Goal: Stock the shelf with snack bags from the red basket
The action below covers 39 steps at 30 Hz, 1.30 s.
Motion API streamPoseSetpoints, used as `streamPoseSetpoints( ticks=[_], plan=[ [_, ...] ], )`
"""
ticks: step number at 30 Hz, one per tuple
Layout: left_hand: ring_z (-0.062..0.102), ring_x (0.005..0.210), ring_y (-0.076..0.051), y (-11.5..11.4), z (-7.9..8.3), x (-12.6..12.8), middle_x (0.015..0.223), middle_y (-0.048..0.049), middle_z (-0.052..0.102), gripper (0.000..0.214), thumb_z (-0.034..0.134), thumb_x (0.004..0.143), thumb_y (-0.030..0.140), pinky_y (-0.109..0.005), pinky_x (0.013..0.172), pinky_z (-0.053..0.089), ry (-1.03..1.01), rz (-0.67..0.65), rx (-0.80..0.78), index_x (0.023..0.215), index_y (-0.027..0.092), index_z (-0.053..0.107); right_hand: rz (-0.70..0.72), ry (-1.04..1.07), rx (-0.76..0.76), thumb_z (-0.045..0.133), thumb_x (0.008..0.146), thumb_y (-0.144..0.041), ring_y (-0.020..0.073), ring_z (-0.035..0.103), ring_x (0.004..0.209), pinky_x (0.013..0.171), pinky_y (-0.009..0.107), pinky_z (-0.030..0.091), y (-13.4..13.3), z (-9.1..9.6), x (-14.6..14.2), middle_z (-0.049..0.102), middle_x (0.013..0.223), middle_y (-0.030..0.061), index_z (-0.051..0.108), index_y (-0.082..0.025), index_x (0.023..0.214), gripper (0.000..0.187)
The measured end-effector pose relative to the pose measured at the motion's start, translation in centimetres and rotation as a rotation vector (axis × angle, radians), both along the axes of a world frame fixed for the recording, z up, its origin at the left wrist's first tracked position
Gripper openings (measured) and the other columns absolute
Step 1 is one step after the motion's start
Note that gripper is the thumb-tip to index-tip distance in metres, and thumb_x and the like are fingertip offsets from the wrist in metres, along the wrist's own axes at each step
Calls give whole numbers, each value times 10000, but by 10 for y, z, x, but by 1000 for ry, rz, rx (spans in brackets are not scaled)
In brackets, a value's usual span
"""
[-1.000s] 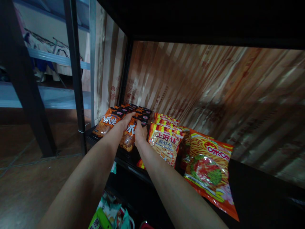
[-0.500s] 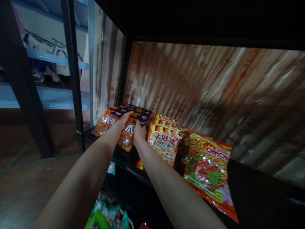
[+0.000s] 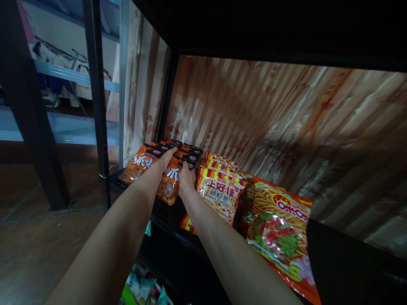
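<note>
An orange and black snack bag (image 3: 168, 186) stands upright at the front of its row on the black shelf, between my two hands. My left hand (image 3: 168, 158) is at the bag's upper left side, its fingers partly hidden behind my wrist. On the other side, my right hand (image 3: 187, 177) grips the bag's right edge, thumb up near the top. More orange and black bags (image 3: 190, 151) are lined up behind it. Left of my left hand is a second row, led by a matching snack bag (image 3: 139, 163).
Right of my hands stand prawn cracker bags (image 3: 219, 192) in red and yellow, then a large orange noodle-snack bag (image 3: 280, 228). Green and white packets (image 3: 143, 286) lie on a lower level. A black shelf post (image 3: 97, 101) rises at left; corrugated sheeting (image 3: 254, 114) backs the shelf.
The view has shifted slightly. My hands remain on either side of the same snack bag, which has barely moved.
</note>
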<state>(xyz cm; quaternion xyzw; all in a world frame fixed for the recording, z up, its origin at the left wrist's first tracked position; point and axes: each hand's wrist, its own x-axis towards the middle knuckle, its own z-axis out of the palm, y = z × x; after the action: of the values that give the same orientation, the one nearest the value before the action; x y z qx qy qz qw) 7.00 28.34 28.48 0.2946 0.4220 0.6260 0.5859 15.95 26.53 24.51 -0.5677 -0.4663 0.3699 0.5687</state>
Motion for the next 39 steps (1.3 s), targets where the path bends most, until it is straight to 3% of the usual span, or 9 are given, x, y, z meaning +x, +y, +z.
streamPoseSetpoints(
  ticks=[8, 24, 34, 39],
  plan=[
    [688, 700, -277, 4, -1, -3, 793, -116, 735, 429, 437, 859, 512, -380, 629, 557, 8, -135, -140, 952, 157, 661, 19, -1, -1, 480, 763, -411, 269, 631, 1013, 863, 356, 486, -5, 3, 0, 712, 974, 85, 620, -174, 1070, 413],
    [691, 671, -281, 3, 0, -3, 809, -108, 736, 507, 390, 855, 576, -401, 647, 569, 11, -160, -123, 1007, 179, 667, -18, -69, -64, 463, 767, -479, 310, 623, 1026, 914, 433, 459, -11, 11, -1, 676, 1059, 140, 605, -148, 1088, 483],
    [697, 730, -278, 9, 0, -5, 851, -122, 737, 540, 331, 880, 558, -398, 680, 566, -69, -149, -97, 1040, 159, 657, 1, 6, -58, 460, 747, -430, 272, 661, 914, 813, 382, 504, 1, 6, -3, 714, 897, 87, 605, -190, 1049, 412],
    [696, 733, -278, 11, 0, -1, 865, -119, 737, 533, 353, 870, 569, -396, 677, 565, -61, -186, -91, 1015, 162, 667, -9, 26, -92, 444, 747, -414, 269, 667, 875, 759, 375, 520, -2, 12, -2, 711, 931, 101, 616, -169, 1028, 411]
  ],
)
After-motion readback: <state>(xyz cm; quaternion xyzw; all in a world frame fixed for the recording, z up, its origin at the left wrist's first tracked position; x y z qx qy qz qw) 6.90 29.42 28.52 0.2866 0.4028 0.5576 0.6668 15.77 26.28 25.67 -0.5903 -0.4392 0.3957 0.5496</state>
